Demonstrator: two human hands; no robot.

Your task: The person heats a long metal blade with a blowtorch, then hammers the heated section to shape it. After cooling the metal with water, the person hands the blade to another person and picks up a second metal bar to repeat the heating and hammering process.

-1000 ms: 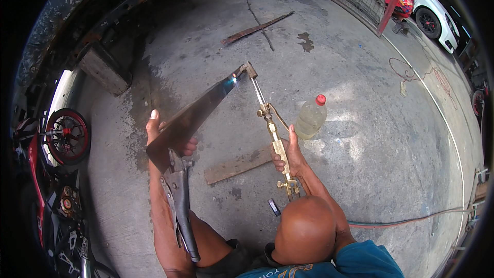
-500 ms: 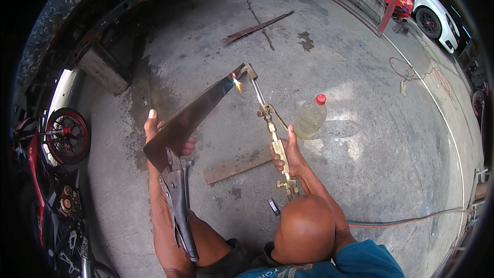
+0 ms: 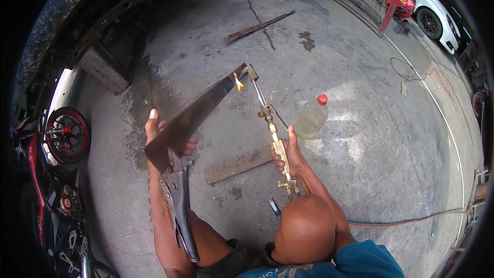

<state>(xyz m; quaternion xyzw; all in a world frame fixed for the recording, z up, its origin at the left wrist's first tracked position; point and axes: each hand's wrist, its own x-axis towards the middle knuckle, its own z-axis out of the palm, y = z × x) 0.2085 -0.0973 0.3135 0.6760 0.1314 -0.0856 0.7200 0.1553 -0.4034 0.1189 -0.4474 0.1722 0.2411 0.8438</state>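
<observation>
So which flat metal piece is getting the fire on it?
The long dark strip propped up by the left hand; the torch flame touches its top end. The other flat pieces lie on the ground.

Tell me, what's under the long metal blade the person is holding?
Under the metal blade lies bare concrete floor. The left hand grips its lower end, beside locking pliers clamped there. The floor and palm directly beneath are covered.

My forearms are bare to the elbow: no gloves, no rings, no wristwatch. My left hand (image 3: 167, 136) and right hand (image 3: 288, 154) are uncovered. I wear a blue short-sleeved shirt (image 3: 360, 262) bearing yellow print at the front.
</observation>
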